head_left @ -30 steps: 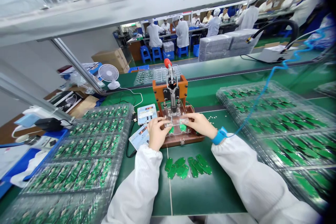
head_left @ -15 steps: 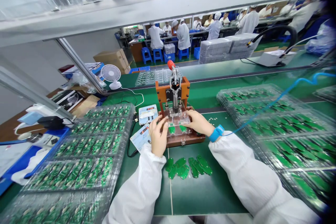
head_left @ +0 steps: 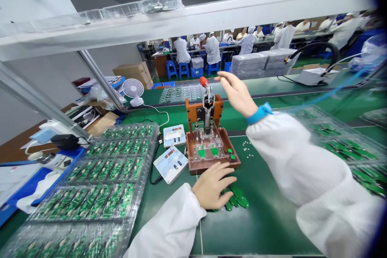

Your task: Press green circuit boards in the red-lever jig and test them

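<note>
A test fixture (head_left: pixel 193 129) with an orange-brown frame and wooden base stands before me. Two green circuit boards (head_left: pixel 214 151) lie in its clear plate. My right hand (head_left: pixel 236 92) is raised just right of the fixture's red-tipped lever (head_left: pixel 203 82), fingers stretched, apart from it as far as I can see. With fingers spread, my left hand (head_left: pixel 213 185) hovers over or rests on the loose green boards (head_left: pixel 238 197) in front of the base, hiding part of the pile. A blue wrist strap (head_left: pixel 259 114) circles my right wrist.
Clear trays of boards (head_left: pixel 105 181) stand at left, more trays (head_left: pixel 347 145) at right, partly behind my sleeve. Two meters (head_left: pixel 171 164) with red digits sit left of the fixture. A small fan (head_left: pixel 133 88) stands behind them. Tiny pale pieces (head_left: pixel 248 149) lie at right.
Both hands have left the fixture's plate. My right hand has risen beside the red-tipped lever; my left hand has come down and nearer, over the loose boards. The view has tilted up slightly.
</note>
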{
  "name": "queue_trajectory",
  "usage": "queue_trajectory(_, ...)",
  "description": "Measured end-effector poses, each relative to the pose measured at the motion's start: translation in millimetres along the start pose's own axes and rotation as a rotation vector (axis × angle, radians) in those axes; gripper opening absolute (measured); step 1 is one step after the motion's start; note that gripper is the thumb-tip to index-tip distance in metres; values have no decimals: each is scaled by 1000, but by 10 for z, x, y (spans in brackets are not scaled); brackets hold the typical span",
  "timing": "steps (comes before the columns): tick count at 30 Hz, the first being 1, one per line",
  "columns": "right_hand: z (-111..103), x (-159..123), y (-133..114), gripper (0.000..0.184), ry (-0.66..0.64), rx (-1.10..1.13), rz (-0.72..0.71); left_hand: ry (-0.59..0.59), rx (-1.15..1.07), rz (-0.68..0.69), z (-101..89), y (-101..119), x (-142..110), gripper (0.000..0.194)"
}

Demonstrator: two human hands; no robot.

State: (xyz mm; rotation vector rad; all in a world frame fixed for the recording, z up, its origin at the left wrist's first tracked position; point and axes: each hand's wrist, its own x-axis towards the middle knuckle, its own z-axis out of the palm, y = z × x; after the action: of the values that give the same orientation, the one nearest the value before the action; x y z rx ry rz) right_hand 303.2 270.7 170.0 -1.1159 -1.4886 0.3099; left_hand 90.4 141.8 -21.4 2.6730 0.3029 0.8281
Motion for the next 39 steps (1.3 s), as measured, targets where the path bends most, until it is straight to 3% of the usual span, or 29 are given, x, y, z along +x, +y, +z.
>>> queue_trajectory(3,181,411,-189,57,-145,100,100,-10,-21,-21,37,-38,-29,34)
queue_trajectory(6,208,447,-479,58,-168,195,39,-13,-20,-45,64,-48,-44,32)
queue_trajectory(10,87,-153,-944,36,-39,101,-268,-29,-14,-56,105,-52,-57,29)
queue_trajectory(13,35,-734,-1093,30,12,-20,-365,-39,-2,-57,113,-49,-56,29)
queue_trajectory(18,110,-1272,-832,34,7,-48,-436,-70,21,-69,85,-26,-16,26)
queue_trajectory(23,191,-1434,-442,43,-86,17,-449,-94,38,-103,100,-34,-18,23)
queue_trajectory(27,226,-1468,-320,47,-89,58,-465,-92,65,-101,169,-61,-30,21)
queue_trajectory(29,249,-1473,-297,49,-86,84,-460,20,73,-42,202,-58,-8,18)
queue_trajectory(32,288,-1471,-265,50,-72,141,-439,324,54,52,167,-15,32,12)
queue_trajectory(34,308,-1463,-249,51,-74,195,-440,482,62,8,41,8,20,14)
queue_trajectory(37,317,-1446,-245,52,-89,269,-433,637,155,-247,-313,-75,-78,15)
queue_trajectory(39,322,-1438,-252,53,-87,297,-416,577,257,-563,-622,-246,-163,21)
